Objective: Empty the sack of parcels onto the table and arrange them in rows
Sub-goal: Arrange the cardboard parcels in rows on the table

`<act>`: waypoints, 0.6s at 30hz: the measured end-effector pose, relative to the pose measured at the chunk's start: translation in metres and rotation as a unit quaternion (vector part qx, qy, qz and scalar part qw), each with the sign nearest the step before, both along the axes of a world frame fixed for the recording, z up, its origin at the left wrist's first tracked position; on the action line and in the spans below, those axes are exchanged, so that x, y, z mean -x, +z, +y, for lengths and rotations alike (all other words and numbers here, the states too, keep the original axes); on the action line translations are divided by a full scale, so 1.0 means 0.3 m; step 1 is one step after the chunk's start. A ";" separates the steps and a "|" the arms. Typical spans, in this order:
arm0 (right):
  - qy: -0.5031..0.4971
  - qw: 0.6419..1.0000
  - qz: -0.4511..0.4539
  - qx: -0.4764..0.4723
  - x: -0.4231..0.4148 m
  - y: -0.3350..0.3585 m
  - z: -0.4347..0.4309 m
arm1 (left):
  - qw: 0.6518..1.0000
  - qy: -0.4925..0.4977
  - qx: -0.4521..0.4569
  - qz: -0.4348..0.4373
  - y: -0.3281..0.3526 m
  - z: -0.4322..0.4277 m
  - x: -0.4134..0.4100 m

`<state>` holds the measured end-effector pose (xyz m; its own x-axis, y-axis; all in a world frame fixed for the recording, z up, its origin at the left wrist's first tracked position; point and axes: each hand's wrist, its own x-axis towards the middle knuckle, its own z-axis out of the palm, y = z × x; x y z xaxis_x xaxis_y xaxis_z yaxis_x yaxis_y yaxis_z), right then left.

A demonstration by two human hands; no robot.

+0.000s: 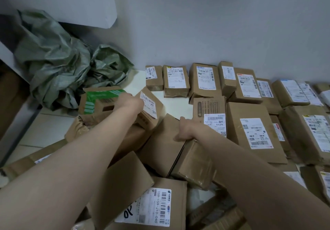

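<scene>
My left hand grips a small brown box with a white label, tilted above the heap at centre left. My right hand clutches the top edge of a plain brown box in the middle of the pile. Brown cardboard parcels stand in rows along the wall on the white table; one of them is a labelled box marked 021. The crumpled green woven sack lies slumped at the table's far left corner.
A green-striped carton sits by the sack. A box labelled 159-159-J10-040 lies nearest me in the loose heap. More parcels fill the right side up to the grey wall. A strip of floor shows at left.
</scene>
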<state>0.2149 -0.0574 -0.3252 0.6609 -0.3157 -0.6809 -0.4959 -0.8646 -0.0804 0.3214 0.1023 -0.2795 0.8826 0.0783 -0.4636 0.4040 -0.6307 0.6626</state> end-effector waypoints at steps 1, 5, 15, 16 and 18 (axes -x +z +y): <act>0.012 1.000 -0.003 0.016 -0.003 -0.010 0.007 | 0.999 -0.027 -0.027 0.014 -0.008 0.008 -0.005; -0.024 0.999 -0.048 0.000 -0.033 -0.027 -0.021 | 0.992 -0.087 -0.080 0.045 -0.016 0.005 -0.016; -0.342 0.867 -0.252 -0.259 -0.022 0.078 -0.101 | 0.998 -0.039 -0.054 0.010 0.001 0.001 -0.041; -0.369 0.842 -0.287 -0.269 -0.031 0.095 -0.105 | 0.998 -0.040 -0.052 -0.002 0.003 0.002 -0.038; -0.378 0.816 -0.348 -0.264 -0.044 0.123 -0.100 | 0.999 -0.032 -0.030 -0.018 0.005 -0.002 -0.027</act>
<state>0.2280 -0.0874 -0.2885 0.6982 -0.5958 -0.3968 -0.5468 -0.0862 -0.8328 0.3296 0.1018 -0.2781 0.9027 0.0487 -0.4275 0.3387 -0.6933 0.6361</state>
